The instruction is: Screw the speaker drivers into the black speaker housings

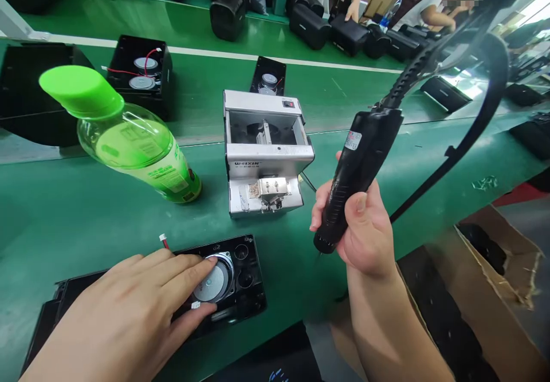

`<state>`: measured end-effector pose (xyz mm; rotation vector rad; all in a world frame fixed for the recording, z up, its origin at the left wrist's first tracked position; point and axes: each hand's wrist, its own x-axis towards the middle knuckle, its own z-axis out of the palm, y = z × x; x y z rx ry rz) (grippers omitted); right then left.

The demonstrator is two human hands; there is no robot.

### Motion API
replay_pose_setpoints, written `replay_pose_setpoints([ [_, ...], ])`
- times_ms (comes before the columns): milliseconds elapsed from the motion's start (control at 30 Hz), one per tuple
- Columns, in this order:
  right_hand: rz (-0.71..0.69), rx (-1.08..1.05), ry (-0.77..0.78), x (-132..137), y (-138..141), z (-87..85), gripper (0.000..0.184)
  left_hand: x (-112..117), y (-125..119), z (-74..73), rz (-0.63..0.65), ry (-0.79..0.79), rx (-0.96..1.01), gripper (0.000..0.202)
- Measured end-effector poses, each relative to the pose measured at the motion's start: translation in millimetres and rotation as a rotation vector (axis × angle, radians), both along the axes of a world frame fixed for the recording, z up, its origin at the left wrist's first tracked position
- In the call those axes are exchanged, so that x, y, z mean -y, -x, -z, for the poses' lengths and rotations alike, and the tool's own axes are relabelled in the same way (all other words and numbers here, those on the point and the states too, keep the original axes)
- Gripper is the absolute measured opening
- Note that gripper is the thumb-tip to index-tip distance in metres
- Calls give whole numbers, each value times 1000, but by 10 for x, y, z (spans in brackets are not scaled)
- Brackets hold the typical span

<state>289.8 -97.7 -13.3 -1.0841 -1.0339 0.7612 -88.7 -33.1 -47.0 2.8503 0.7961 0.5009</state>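
Note:
My left hand (124, 313) lies flat, fingers spread, on a black speaker panel (244, 282) at the near edge of the green bench, fingertips touching its round silver driver (215, 282). A red wire with a white plug (163, 239) sticks out behind the panel. My right hand (365, 233) is closed round a black electric screwdriver (356, 170), held upright with its tip pointing down, just right of the panel. Its black cable (472, 124) curves up and away to the right.
A silver screw feeder (266, 153) stands behind the panel. A green bottle (129, 136) stands left of it. More black speaker housings (141, 73) ride the conveyor beyond, where other people work. A cardboard box (498, 256) sits at the lower right.

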Motion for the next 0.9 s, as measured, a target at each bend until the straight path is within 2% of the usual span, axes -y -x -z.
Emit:
replay_pose_setpoints([
  [100,5,-26,3,15,19,-28,35,-5,-15,-17,57,-115,-84,41],
  [200,2,-47,16,42,26,-79,36,-30,-63,-28,59,-136,-86,48],
  [400,6,-64,67,86,65,-239,61,-77,-146,-41,88,-144,-85,62],
  [667,0,-8,44,73,182,-380,58,-58,-150,42,55,-75,-39,40],
  [800,-5,0,-54,-27,253,-596,61,-16,-170,142,31,-41,20,33],
  [900,41,-25,-155,-148,310,-837,69,41,-103,186,-44,9,93,40],
])
